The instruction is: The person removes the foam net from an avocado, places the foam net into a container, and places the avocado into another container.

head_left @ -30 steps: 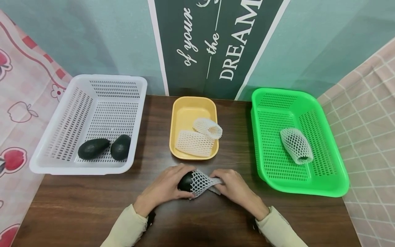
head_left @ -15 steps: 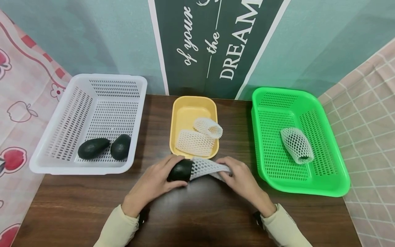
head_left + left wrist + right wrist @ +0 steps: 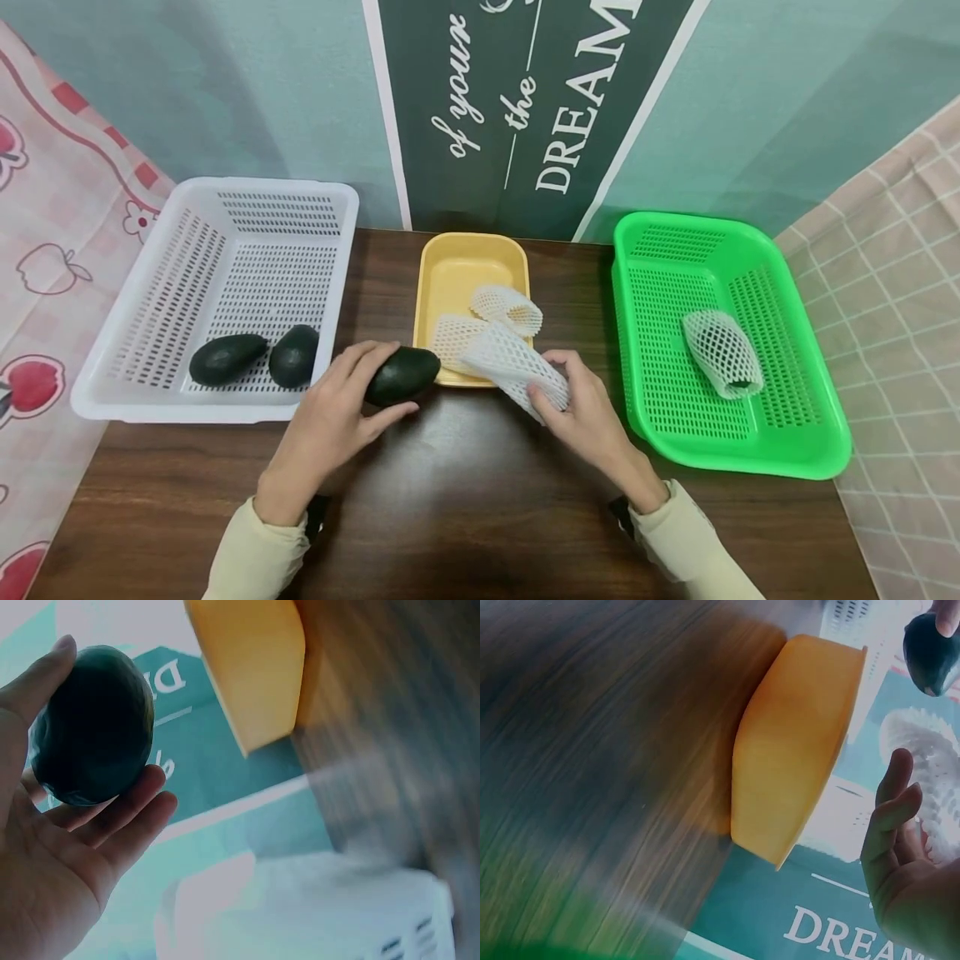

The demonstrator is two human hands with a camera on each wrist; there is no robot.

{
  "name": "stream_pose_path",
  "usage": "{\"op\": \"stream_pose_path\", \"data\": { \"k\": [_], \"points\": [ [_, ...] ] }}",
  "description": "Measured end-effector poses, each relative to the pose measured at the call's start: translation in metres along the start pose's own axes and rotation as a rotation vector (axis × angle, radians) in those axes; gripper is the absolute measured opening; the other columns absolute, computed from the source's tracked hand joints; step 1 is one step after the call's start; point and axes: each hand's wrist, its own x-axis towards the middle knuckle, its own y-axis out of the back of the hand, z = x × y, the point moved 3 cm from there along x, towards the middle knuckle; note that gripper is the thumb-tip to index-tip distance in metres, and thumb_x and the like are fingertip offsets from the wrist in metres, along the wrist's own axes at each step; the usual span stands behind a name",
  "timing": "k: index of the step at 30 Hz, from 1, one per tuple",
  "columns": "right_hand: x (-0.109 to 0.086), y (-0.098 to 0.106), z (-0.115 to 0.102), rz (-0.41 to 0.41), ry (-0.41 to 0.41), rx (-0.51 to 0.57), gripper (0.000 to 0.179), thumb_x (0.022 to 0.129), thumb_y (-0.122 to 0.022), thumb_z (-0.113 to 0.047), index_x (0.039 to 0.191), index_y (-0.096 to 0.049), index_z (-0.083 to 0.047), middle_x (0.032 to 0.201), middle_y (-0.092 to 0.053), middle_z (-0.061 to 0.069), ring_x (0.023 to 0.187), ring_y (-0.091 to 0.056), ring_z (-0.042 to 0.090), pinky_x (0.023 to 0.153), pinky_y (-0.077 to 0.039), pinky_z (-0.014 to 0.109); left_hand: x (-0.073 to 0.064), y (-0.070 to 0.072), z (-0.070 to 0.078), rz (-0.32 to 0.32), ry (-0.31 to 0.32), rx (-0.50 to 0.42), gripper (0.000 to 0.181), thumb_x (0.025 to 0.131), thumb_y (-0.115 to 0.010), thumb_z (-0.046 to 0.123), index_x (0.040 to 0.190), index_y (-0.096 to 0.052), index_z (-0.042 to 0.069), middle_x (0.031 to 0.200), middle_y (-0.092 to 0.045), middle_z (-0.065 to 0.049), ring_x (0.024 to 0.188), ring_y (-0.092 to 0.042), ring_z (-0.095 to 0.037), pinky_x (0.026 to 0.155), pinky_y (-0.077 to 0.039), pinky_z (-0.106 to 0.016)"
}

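Observation:
My left hand (image 3: pixel 333 417) grips a dark green avocado (image 3: pixel 402 375) just left of the yellow tray's near edge. In the left wrist view the thumb and fingers curl round this bare avocado (image 3: pixel 97 727). My right hand (image 3: pixel 585 408) holds a white foam net sleeve (image 3: pixel 517 364) by its near end, and the sleeve's far end hangs over the tray's near right corner. A gap separates avocado and sleeve. Part of the sleeve (image 3: pixel 934 772) shows beyond the fingers in the right wrist view.
The yellow tray (image 3: pixel 431 267) holds two more foam net sleeves. At left, a white basket (image 3: pixel 180 412) contains two avocados (image 3: pixel 227 360). A green basket (image 3: pixel 750 458) at right contains one netted avocado (image 3: pixel 722 354). All stand on a dark wooden table (image 3: pixel 465 517).
The avocado has come out of the foam net sleeve. My left hand has moved left and up with the avocado; my right hand has shifted slightly right, and the sleeve has swung over the tray.

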Motion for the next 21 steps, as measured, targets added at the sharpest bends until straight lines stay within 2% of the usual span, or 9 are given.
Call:
{"op": "stream_pose_path", "data": {
  "k": [3, 5, 8, 10, 14, 17, 18, 21],
  "points": [
    [0.002, -0.001, -0.002, -0.017, -0.067, 0.032, 0.038, 0.083, -0.065, -0.001, 0.118, -0.05, -0.003, 0.1, -0.068, 0.018, 0.078, -0.062, 0.02, 0.061, -0.052, 0.026, 0.001, 0.01, -0.007, 0.048, 0.022, 0.009, 0.071, 0.078, -0.082, 0.043, 0.133, -0.057, 0.006, 0.122, -0.062, -0.02, 0.105, -0.065, -0.036, 0.086, -0.056, -0.053],
    [0.003, -0.002, -0.003, -0.018, -0.092, 0.036, 0.043, 0.079, -0.061, 0.001, 0.119, -0.049, -0.004, 0.101, -0.066, 0.019, 0.079, -0.061, 0.021, 0.062, -0.05, 0.026, 0.001, 0.016, -0.012, 0.073, 0.043, 0.019, 0.069, 0.084, -0.073, 0.051, 0.133, -0.057, 0.006, 0.122, -0.061, -0.021, 0.106, -0.063, -0.038, 0.087, -0.055, -0.054],
    [0.005, -0.004, -0.004, -0.017, -0.099, 0.047, 0.046, 0.077, -0.059, 0.002, 0.12, -0.047, -0.003, 0.102, -0.064, 0.019, 0.077, -0.06, 0.02, 0.06, -0.05, 0.026, 0.001, 0.024, -0.02, 0.111, 0.068, 0.042, 0.071, 0.089, -0.06, 0.06, 0.132, -0.058, 0.004, 0.12, -0.061, -0.022, 0.107, -0.063, -0.038, 0.088, -0.053, -0.054],
    [0.006, -0.005, -0.005, -0.009, -0.085, 0.051, 0.043, 0.079, -0.059, 0.003, 0.12, -0.047, -0.002, 0.105, -0.062, 0.017, 0.076, -0.06, 0.019, 0.059, -0.05, 0.025, 0.0, 0.03, -0.025, 0.134, 0.087, 0.051, 0.073, 0.09, -0.057, 0.062, 0.131, -0.058, 0.002, 0.119, -0.062, -0.023, 0.108, -0.062, -0.038, 0.09, -0.052, -0.053],
    [0.01, -0.008, -0.003, 0.037, -0.037, 0.039, 0.038, 0.086, -0.064, 0.001, 0.121, -0.049, 0.0, 0.109, -0.056, 0.013, 0.077, -0.058, 0.018, 0.057, -0.049, 0.022, -0.002, 0.042, -0.036, 0.171, 0.152, 0.075, 0.075, 0.089, -0.056, 0.064, 0.131, -0.058, 0.002, 0.12, -0.062, -0.023, 0.11, -0.061, -0.038, 0.091, -0.05, -0.054],
    [0.013, -0.009, -0.003, 0.064, -0.007, 0.038, 0.041, 0.087, -0.069, -0.002, 0.123, -0.049, 0.0, 0.111, -0.054, 0.013, 0.08, -0.057, 0.019, 0.057, -0.049, 0.024, -0.005, 0.051, -0.045, 0.181, 0.213, 0.1, 0.077, 0.088, -0.057, 0.065, 0.133, -0.057, 0.002, 0.12, -0.06, -0.024, 0.11, -0.06, -0.039, 0.09, -0.049, -0.057],
    [0.013, -0.01, -0.003, 0.065, -0.001, 0.041, 0.043, 0.087, -0.071, -0.003, 0.124, -0.049, 0.001, 0.112, -0.054, 0.014, 0.081, -0.058, 0.02, 0.057, -0.051, 0.025, -0.006, 0.053, -0.047, 0.183, 0.232, 0.105, 0.076, 0.088, -0.06, 0.063, 0.133, -0.056, 0.002, 0.12, -0.06, -0.025, 0.11, -0.059, -0.039, 0.09, -0.049, -0.057],
    [0.014, -0.011, -0.002, 0.05, -0.002, 0.046, 0.05, 0.086, -0.075, -0.006, 0.126, -0.046, 0.001, 0.118, -0.052, 0.016, 0.087, -0.061, 0.021, 0.061, -0.054, 0.028, -0.01, 0.058, -0.055, 0.209, 0.28, 0.116, 0.071, 0.081, -0.08, 0.044, 0.133, -0.056, 0.002, 0.119, -0.06, -0.026, 0.108, -0.059, -0.042, 0.087, -0.048, -0.059]
  ]
}}
